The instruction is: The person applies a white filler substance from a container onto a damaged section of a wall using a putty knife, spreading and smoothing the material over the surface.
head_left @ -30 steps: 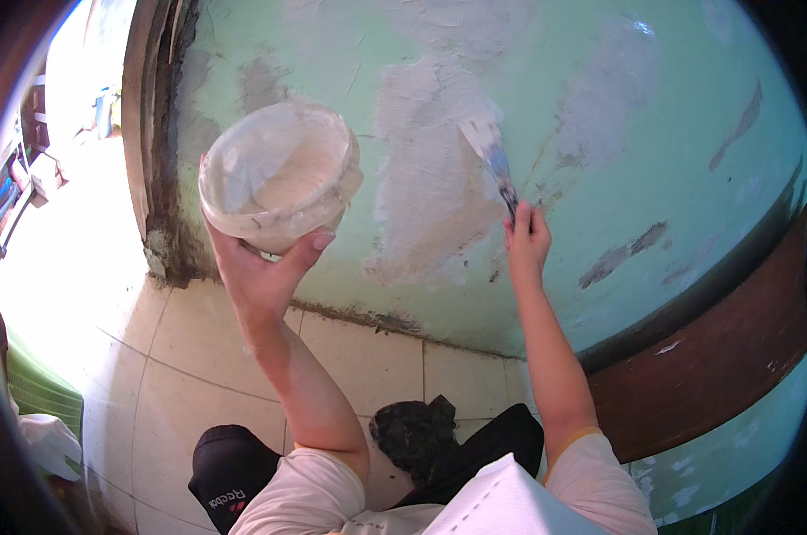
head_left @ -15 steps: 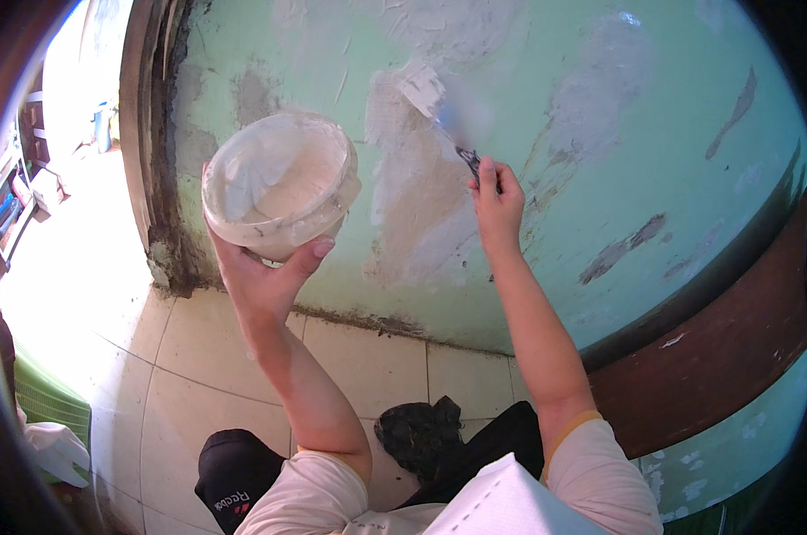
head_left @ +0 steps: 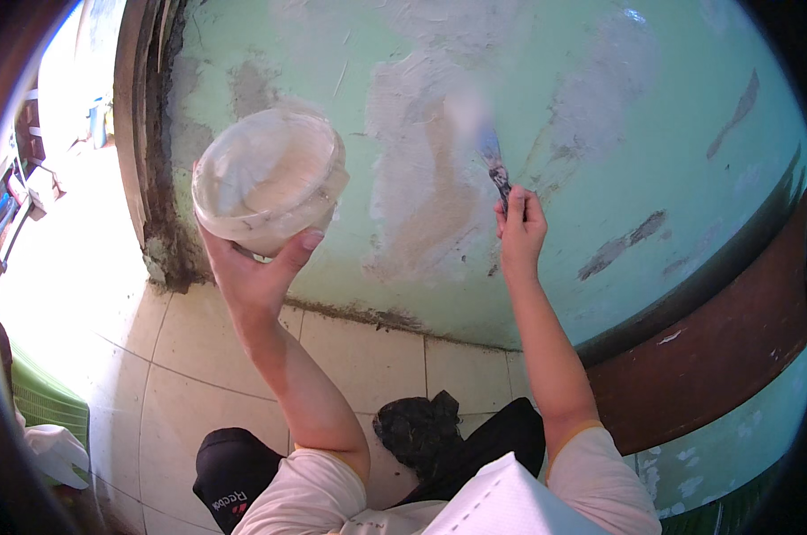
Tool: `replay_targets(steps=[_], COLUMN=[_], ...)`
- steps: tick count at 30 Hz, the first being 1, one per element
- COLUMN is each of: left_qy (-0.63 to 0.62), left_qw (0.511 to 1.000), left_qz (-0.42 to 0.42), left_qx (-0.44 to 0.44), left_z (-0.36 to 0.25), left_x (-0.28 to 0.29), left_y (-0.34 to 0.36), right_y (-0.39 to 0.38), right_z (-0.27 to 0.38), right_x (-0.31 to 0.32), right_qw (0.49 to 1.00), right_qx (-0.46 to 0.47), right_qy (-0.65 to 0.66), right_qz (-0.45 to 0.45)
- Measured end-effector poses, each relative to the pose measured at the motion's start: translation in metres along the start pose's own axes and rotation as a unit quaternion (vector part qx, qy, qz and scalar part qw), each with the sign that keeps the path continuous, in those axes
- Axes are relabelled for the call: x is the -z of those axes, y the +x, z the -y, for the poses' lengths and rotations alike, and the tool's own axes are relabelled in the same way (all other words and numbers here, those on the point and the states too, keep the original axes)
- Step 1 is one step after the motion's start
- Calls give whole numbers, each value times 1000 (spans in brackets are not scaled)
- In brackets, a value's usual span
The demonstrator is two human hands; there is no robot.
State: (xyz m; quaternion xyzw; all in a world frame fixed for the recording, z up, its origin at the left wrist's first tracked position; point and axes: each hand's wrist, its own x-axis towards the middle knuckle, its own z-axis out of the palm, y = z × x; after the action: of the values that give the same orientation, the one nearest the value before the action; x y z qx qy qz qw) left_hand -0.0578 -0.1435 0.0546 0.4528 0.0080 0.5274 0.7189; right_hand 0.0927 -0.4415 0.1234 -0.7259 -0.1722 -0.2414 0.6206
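Note:
My left hand holds up a translucent round plastic tub from below, tilted so its mouth shows. Whitish putty coats the inside of the tub. The fingers of my right hand are closed around the dark handle of a putty knife. Its blade is blurred and lies at the right side of a patched area on the pale green wall. Fresh whitish putty covers the left and top of that patch, with a beige strip bare in the middle.
A worn wooden door frame edges the wall at left, with a bright opening beyond. At right is a brown wooden panel. A crumpled black plastic bag lies on the tiled floor between my legs. Something green stands far left.
My right hand has moved the putty knife right and down across the patch, leaving more whitish putty there. My left hand and the tub have shifted slightly left.

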Motion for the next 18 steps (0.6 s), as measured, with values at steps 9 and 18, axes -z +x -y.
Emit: replay_targets(steps=[9, 18], left_qy=[-25, -5], left_qw=[999, 1000], left_qz=[24, 0], left_qx=[-6, -2], left_z=[0, -3], left_x=[4, -7], left_y=[0, -4], right_y=[-41, -14], right_z=[-23, 18], right_x=[44, 0], right_qw=[995, 999], right_qx=[-57, -11], right_qy=[-51, -22], right_qz=[-70, -33])
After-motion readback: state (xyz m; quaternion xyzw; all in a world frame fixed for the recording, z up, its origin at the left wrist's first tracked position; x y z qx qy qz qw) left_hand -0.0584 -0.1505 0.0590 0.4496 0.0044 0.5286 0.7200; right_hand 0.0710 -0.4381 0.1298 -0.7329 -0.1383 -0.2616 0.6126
